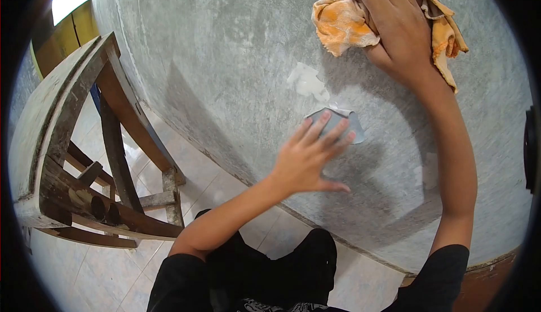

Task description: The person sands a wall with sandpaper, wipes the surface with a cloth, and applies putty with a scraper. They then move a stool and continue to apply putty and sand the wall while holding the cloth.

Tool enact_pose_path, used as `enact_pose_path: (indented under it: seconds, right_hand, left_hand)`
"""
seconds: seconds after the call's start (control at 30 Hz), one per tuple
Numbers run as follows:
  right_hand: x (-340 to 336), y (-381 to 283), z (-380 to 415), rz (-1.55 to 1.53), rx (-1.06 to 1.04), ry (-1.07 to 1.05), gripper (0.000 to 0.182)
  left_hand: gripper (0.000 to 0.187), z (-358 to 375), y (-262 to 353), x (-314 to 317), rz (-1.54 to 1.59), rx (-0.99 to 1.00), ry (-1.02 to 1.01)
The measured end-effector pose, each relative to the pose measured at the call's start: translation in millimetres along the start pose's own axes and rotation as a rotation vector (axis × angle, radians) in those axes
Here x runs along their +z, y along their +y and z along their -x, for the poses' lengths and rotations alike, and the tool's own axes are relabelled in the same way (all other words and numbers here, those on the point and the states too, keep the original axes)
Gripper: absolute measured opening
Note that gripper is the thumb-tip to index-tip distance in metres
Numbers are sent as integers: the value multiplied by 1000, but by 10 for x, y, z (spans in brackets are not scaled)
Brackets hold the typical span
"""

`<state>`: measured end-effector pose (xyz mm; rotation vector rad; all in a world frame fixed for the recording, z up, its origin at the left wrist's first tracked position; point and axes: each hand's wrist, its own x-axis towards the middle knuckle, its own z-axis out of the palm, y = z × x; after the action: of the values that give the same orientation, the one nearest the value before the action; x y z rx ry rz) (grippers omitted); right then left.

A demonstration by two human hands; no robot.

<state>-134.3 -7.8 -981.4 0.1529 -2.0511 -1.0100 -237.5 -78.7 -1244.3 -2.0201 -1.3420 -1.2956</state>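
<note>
My left hand [310, 157] presses its spread fingers over a thin grey-blue putty spreader [352, 127] against the grey wall. Its thumb sticks out to the right, off the spreader. White putty clings to the spreader's top edge, and a smeared patch of white putty [309, 82] lies on the wall just above it. Higher up at the right, my right hand [394, 27] is closed around a crumpled orange and white cloth [341, 23] held against the wall. Part of the cloth hangs down past the wrist, and some fingertips are hidden in its folds.
A worn wooden chair [115, 137] stands close by on the left, tilted in view. Pale floor tiles [360, 281] run along the wall's foot. At the lower right is a reddish-brown surface [487, 284]. A dark object [530, 148] shows at the right edge.
</note>
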Motion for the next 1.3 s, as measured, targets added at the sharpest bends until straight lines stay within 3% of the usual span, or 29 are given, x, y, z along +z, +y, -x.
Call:
enact_pose_path:
  seconds: [0.03,0.07,0.17,0.2,0.3,0.43,0.53,0.63,0.67,0.7,0.77,0.9,0.97,1.0,1.07,1.17,1.23,1.3]
  right_hand:
    - [1,7,-3,-4,-4,-3,29]
    - [-2,14,4,-4,-6,-5,28]
    - [23,15,7,-27,-2,35,26]
    - [4,11,30,-25,3,24,26]
    - [4,-13,4,-21,25,24,25]
    - [-7,22,20,-30,12,24,25]
    - [4,23,4,-17,5,14,26]
    - [-11,-2,19,-7,28,-8,26]
    - [-10,-5,10,-5,19,-17,27]
    - [-10,-16,10,-12,14,-20,27]
    - [-7,-10,9,-10,13,-5,26]
    - [45,55,31,-25,-15,18,25]
    - [25,17,32,-45,27,-5,23]
    - [31,1,19,-50,25,3,23]
    - [13,-8,11,-13,0,22,22]
    - [20,7,21,-12,13,8,23]
    - [4,-11,9,-27,28,-10,24]
    - [-2,-13,10,-35,50,-14,24]
  left_hand:
    - [100,14,-21,10,-11,145,-98]
    - [100,27,-30,20,-17,148,-101]
    - [96,-74,141,-28,9,-109,65]
    - [96,-14,258,-32,36,46,-135]
    - [94,-149,-97,-175,-21,-77,-47]
    - [92,-79,276,-3,146,-90,1]
    - [95,-115,-117,-132,16,-189,58]
    - [96,-77,175,-18,172,-169,99]
    - [98,20,207,1,161,-94,-66]
    - [98,21,100,-16,163,-103,-63]
    - [99,-83,-236,-110,60,-197,86]
    - [99,-109,32,-84,125,-310,265]
    - [100,63,29,-4,80,16,-112]
    - [100,36,-49,-20,72,12,-112]
    - [106,-93,-260,-58,-29,-236,134]
    - [97,-92,377,34,101,-111,25]
    - [100,-96,120,4,100,-34,-29]
    - [100,-240,-341,-127,-80,-264,200]
